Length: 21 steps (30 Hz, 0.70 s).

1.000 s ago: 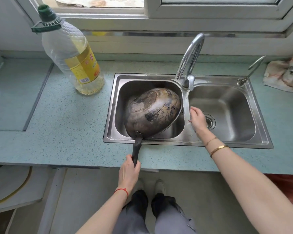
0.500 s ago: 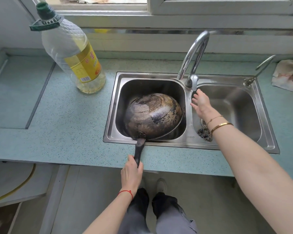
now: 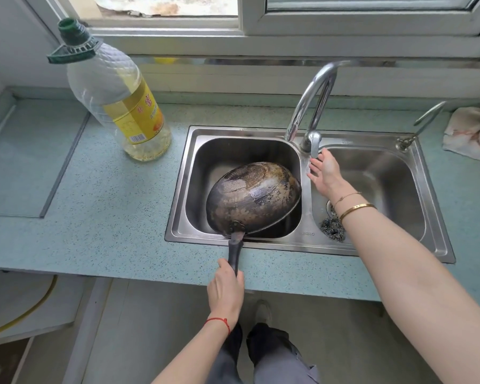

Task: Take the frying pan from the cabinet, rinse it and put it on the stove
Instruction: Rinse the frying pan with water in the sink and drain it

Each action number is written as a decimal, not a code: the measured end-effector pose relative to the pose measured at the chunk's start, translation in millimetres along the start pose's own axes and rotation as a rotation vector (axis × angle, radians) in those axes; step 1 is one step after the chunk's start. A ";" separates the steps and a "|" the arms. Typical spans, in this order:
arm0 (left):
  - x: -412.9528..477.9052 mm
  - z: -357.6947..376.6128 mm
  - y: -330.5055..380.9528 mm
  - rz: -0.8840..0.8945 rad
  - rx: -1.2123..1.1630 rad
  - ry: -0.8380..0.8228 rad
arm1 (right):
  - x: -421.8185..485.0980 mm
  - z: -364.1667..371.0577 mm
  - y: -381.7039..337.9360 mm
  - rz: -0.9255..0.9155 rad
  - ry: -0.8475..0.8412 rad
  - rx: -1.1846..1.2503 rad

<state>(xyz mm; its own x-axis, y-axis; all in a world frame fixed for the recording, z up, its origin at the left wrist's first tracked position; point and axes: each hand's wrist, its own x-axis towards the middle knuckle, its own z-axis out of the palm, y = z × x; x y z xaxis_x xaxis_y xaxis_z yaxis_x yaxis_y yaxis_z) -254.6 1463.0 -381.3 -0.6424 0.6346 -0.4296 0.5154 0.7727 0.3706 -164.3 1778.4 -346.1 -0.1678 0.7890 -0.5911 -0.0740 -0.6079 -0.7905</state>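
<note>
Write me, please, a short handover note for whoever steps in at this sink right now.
Left hand: gripping the pan's handle.
Right hand: open, empty, at the tap lever.
Frying pan: out of the cabinet, tilted bottom-up in the left sink basin.
No water stream visible.
Left: rinse the pan, then set it on the stove, which is out of view.

Frying pan (image 3: 254, 196): inside hidden, underside up. Handle end hidden in left hand (image 3: 225, 292). Cloth (image 3: 473, 131) right of sink (image 3: 305, 242): cropped.
</note>
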 end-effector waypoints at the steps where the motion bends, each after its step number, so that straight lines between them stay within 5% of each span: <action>1: 0.6 -1.5 3.3 -0.005 0.014 -0.002 | 0.2 0.3 0.2 0.000 -0.001 0.009; 21: 15.7 -42.7 35.0 0.039 0.219 -0.001 | 0.8 -1.9 -5.9 -0.006 0.005 0.124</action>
<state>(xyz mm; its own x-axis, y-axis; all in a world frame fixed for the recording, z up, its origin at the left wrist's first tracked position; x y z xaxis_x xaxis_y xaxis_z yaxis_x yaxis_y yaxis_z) -270.9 1499.3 -339.9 -0.6188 0.6642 -0.4194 0.6511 0.7324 0.1991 -162.1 1782.8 -342.2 -0.1619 0.7927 -0.5877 -0.1962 -0.6095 -0.7681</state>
